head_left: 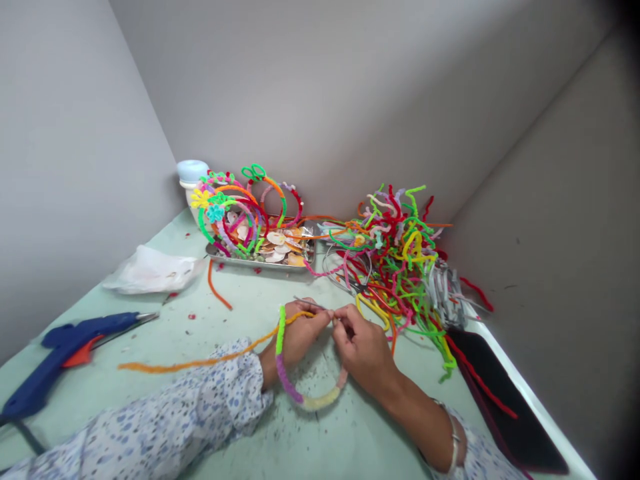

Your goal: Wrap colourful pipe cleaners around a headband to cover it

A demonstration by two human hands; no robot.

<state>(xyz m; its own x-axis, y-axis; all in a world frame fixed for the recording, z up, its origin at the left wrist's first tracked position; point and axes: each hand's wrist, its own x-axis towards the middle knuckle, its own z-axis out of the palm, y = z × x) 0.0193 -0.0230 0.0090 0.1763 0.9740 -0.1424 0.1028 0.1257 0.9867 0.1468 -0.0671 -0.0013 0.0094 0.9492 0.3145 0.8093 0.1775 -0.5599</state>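
A headband (286,379) wrapped in fuzzy bands of green, purple, cream and pink curves down between my hands, over the tabletop. My left hand (300,333) is closed, pinching an orange pipe cleaner (200,363) near its end; the rest trails left over my sleeve. A bare grey end of the band sticks out past the left fingers. My right hand (363,347) is closed too, its fingertips meeting the left ones at the pipe cleaner's tip. The pink end of the band passes behind the right hand, where its grip on it is partly hidden.
A blue glue gun (75,353) lies left, near a white plastic bag (153,270). Finished headbands stand on a metal tray (260,263) beside a white bottle (193,177). A tangled heap of pipe cleaners (400,267) sits right, with a dark phone or tablet (510,400) at the edge.
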